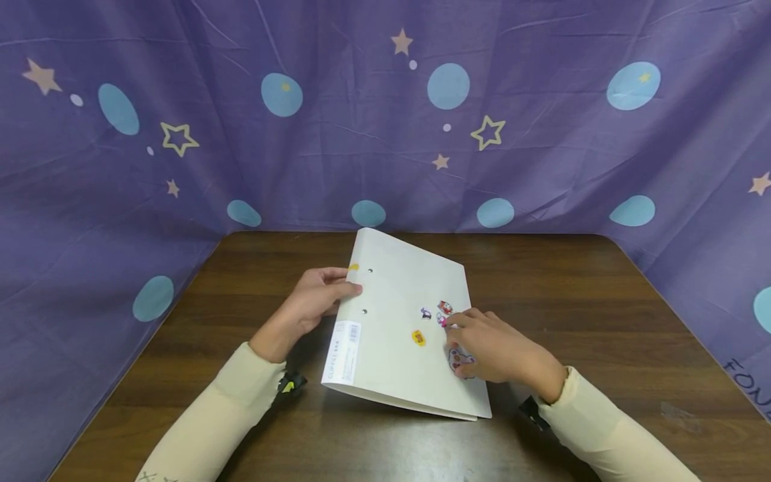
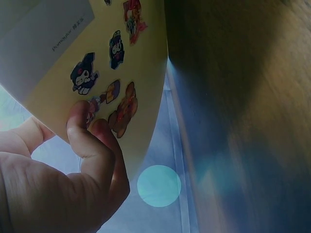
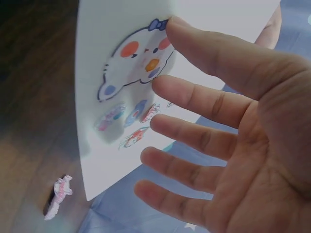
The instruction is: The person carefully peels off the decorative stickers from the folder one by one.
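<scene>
A white clip file folder (image 1: 403,288) stands tilted over the table, its spine to the left and a paper label (image 1: 343,355) low on the spine. My left hand (image 1: 316,294) grips the spine, thumb on the front cover. In the left wrist view, several cartoon stickers (image 2: 83,74) dot another side of the folder, beside the left fingers. My right hand (image 1: 494,345) reaches over the right of the front cover. Its fingers are spread, with fingertips at a large white bear-like sticker (image 3: 141,53). Smaller stickers, one of them a yellow sticker (image 1: 418,338), lie nearby on the cover.
The brown wooden table (image 1: 271,428) carries the work. A small pink and white piece (image 3: 59,196) lies on the wood beyond the folder's edge. A clear plastic scrap (image 1: 680,416) lies at the right. Behind hangs a purple cloth (image 1: 361,167) with stars and dots.
</scene>
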A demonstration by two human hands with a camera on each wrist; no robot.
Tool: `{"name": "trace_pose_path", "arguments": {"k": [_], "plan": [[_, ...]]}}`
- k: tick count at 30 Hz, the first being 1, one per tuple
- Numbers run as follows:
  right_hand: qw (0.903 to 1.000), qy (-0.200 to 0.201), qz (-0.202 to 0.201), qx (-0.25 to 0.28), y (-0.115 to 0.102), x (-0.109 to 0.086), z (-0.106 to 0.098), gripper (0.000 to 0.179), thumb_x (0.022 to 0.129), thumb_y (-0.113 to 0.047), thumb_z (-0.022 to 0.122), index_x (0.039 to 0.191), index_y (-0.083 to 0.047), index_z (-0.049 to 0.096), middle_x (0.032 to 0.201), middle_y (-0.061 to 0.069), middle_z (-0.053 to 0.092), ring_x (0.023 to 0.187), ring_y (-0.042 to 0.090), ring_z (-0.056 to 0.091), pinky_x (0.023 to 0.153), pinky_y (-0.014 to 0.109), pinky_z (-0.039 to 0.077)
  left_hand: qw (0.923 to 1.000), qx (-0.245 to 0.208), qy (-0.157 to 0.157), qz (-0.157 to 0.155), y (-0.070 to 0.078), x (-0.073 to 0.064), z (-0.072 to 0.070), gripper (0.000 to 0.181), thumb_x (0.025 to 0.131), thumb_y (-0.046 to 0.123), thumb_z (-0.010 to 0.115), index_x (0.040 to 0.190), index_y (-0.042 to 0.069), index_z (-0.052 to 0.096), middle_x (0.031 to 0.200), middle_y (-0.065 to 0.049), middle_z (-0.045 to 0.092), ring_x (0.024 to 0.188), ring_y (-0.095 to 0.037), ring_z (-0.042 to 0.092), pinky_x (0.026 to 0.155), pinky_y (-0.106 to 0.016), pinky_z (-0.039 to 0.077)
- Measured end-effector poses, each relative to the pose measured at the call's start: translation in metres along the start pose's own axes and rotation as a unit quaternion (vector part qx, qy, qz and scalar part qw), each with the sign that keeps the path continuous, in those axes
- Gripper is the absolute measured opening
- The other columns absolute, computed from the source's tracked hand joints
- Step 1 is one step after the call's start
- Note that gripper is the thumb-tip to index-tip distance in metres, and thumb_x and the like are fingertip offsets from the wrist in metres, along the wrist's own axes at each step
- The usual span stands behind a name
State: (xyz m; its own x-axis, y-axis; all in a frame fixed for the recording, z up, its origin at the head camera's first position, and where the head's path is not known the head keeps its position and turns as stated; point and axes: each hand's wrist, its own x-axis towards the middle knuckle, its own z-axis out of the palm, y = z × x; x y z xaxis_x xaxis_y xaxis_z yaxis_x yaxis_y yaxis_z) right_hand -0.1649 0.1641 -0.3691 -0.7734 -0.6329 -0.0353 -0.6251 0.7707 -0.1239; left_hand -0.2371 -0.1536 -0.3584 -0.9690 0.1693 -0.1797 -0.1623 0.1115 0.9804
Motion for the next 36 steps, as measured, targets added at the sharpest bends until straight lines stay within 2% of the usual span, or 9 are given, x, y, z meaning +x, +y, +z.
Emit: {"name": "trace_pose_path", "arguments": {"k": [6, 12, 16, 19, 25, 36], "plan": [[0.9998, 0.010, -0.011, 0.011, 0.0032, 0.0024, 0.0067, 0.027, 0.078, -0.026, 0.090, 0.091, -0.018, 0.069, 0.131, 0.009, 0.062, 0.118, 0.032, 0.055, 0.094, 0.054, 0.048, 1.0000, -0.003, 0.000, 0.004, -0.0002, 0.0001, 0.0004, 0.055, 0.090, 0.003, 0.073, 0.139, -0.008, 0.053, 0.126, -0.025, 0.065, 0.088, -0.024, 0.073, 0.078, -0.040, 0.063], [0.9996, 0.010, -0.003, 0.026, 0.0053, 0.0041, 0.0084, 0.031, 0.075, -0.026, 0.092, 0.087, -0.019, 0.064, 0.128, 0.006, 0.061, 0.116, 0.031, 0.054, 0.092, 0.052, 0.047, 1.0000, -0.002, 0.000, 0.008, 0.0004, 0.0000, 0.0006, 0.055, 0.090, 0.002, 0.073, 0.139, -0.009, 0.053, 0.126, -0.025, 0.065, 0.089, -0.024, 0.073, 0.079, -0.040, 0.063], [0.9991, 0.001, 0.001, 0.042, 0.0071, 0.0044, 0.0091, 0.034, 0.075, -0.028, 0.092, 0.087, -0.020, 0.062, 0.130, 0.007, 0.060, 0.117, 0.032, 0.053, 0.091, 0.050, 0.045, 1.0000, -0.002, 0.001, 0.006, 0.0004, -0.0001, 0.0014, 0.054, 0.090, 0.002, 0.073, 0.139, -0.009, 0.053, 0.126, -0.025, 0.065, 0.089, -0.023, 0.073, 0.079, -0.041, 0.063], [0.9987, -0.004, 0.000, 0.051, 0.0087, 0.0036, 0.0096, 0.032, 0.078, -0.027, 0.090, 0.087, -0.022, 0.060, 0.135, 0.008, 0.057, 0.121, 0.033, 0.050, 0.095, 0.052, 0.044, 1.0000, 0.000, 0.002, 0.004, 0.0004, -0.0001, 0.0017, 0.054, 0.090, 0.002, 0.073, 0.139, -0.009, 0.053, 0.126, -0.025, 0.065, 0.089, -0.023, 0.073, 0.079, -0.041, 0.063], [0.9989, 0.010, -0.018, 0.041, 0.0105, 0.0031, 0.0094, 0.025, 0.087, -0.021, 0.083, 0.083, -0.026, 0.058, 0.143, 0.014, 0.054, 0.127, 0.036, 0.046, 0.099, 0.057, 0.042, 1.0000, 0.006, 0.004, 0.001, 0.0004, -0.0009, 0.0011, 0.054, 0.090, 0.003, 0.073, 0.139, -0.008, 0.053, 0.127, -0.025, 0.065, 0.089, -0.024, 0.073, 0.079, -0.041, 0.063], [0.9991, 0.027, -0.027, 0.019, 0.0093, 0.0012, 0.0026, 0.026, 0.085, -0.021, 0.085, 0.082, -0.027, 0.060, 0.138, 0.011, 0.057, 0.125, 0.034, 0.048, 0.098, 0.054, 0.043, 1.0000, 0.005, 0.004, 0.003, -0.0010, 0.0002, 0.0006, 0.054, 0.090, 0.004, 0.073, 0.139, -0.008, 0.053, 0.125, -0.024, 0.065, 0.088, -0.023, 0.073, 0.078, -0.039, 0.063]]}}
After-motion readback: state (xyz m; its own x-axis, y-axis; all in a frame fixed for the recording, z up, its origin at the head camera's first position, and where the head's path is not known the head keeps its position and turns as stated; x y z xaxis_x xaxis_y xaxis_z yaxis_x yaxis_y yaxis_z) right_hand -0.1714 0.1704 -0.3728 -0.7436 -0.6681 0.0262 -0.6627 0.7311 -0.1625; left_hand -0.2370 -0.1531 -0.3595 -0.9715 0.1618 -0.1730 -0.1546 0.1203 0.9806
